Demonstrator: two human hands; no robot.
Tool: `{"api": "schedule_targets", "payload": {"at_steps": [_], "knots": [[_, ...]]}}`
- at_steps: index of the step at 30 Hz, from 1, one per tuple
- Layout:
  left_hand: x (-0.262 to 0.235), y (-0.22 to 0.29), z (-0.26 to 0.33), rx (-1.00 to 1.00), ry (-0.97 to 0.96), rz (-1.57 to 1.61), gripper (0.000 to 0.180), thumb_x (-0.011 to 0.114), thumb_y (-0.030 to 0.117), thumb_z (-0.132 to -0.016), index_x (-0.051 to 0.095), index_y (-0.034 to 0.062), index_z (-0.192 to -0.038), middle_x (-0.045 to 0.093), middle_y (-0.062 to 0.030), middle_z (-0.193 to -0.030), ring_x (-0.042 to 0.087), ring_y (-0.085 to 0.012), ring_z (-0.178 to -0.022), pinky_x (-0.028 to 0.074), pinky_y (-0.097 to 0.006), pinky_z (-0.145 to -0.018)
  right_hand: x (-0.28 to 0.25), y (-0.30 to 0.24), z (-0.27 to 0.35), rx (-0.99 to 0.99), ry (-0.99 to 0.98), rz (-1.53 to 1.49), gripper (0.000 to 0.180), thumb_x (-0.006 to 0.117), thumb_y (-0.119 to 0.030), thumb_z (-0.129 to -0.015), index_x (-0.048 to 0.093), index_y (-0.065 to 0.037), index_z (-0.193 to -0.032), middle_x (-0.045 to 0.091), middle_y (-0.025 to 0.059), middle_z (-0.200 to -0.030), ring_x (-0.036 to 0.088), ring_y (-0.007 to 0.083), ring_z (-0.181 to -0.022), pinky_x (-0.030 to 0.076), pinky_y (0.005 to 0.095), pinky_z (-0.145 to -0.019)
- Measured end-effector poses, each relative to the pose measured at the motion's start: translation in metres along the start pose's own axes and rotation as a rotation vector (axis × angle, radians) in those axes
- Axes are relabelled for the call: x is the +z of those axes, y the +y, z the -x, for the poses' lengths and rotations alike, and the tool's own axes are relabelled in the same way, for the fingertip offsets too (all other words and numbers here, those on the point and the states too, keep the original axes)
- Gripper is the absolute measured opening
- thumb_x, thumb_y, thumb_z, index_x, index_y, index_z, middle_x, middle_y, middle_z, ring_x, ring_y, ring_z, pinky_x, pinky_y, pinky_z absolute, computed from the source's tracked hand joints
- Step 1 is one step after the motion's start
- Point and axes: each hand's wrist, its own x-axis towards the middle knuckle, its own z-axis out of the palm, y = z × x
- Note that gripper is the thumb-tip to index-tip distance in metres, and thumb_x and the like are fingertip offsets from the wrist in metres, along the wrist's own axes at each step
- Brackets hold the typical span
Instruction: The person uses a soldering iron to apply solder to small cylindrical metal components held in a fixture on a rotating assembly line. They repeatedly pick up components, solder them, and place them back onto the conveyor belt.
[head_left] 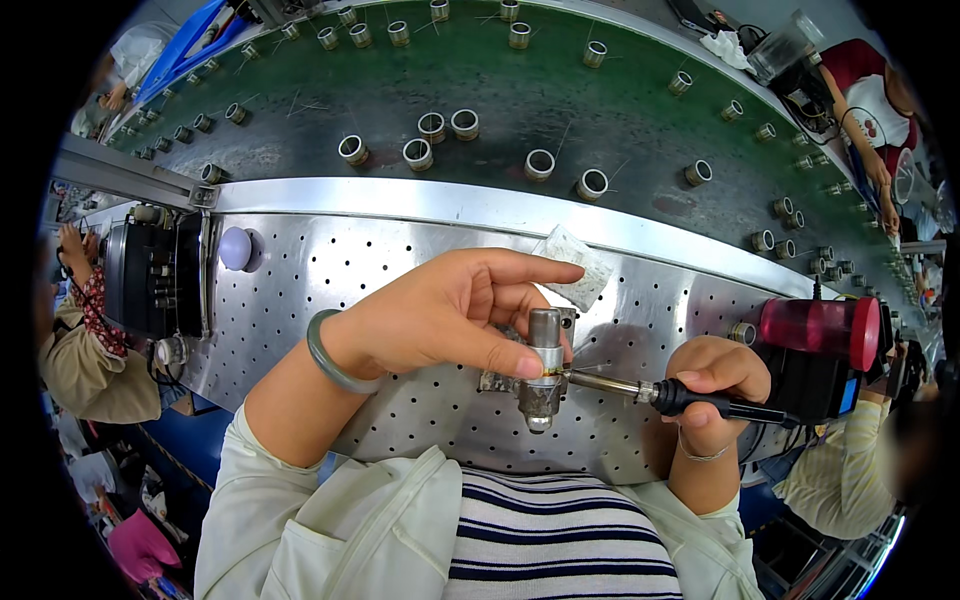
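Observation:
My right hand is closed round the black handle of a soldering iron. Its metal tip points left and meets a small metal ring seated on an upright, rounded metal post fixture. From the other side, my left hand grips the ring: the thumb presses its near left side, and the index finger stretches out above the post. The remaining left fingers curl behind the post and are partly hidden. A thin wire seems to stick out beside the ring.
A perforated metal worktop lies beneath, bearing a folded whitish pad and a lilac ball. At right stands a pink, red-lidded jar. Beyond a metal rail, a green conveyor belt carries several metal rings. Other people sit on both sides.

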Motion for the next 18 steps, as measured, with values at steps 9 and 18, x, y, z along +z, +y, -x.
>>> {"api": "schedule_targets", "payload": {"at_steps": [9, 18], "knots": [[-0.0007, -0.0015, 0.0, 0.012, 0.003, 0.003, 0.078, 0.076, -0.003, -0.069, 0.038, -0.0052, -0.137, 0.065, -0.016, -0.098, 0.065, -0.0158, -0.087, 0.053, -0.022, -0.071, -0.0002, 0.0016, 0.0004, 0.004, -0.005, 0.077, 0.023, 0.079, -0.006, -0.066, 0.064, 0.003, -0.08, 0.064, 0.0119, -0.068, 0.059, 0.0192, -0.055, 0.046, 0.0264, -0.052], [0.0005, -0.001, 0.0019, 0.011, -0.002, 0.013, 0.077, 0.073, -0.006, -0.072, 0.036, -0.0044, -0.139, 0.065, -0.0159, -0.1, 0.063, -0.0149, -0.089, 0.053, -0.022, -0.074, -0.0012, 0.0016, -0.0004, -0.034, -0.051, 0.096, 0.023, 0.078, -0.004, -0.066, 0.064, 0.003, -0.082, 0.063, 0.0115, -0.068, 0.059, 0.0195, -0.055, 0.045, 0.0269, -0.052]]}}
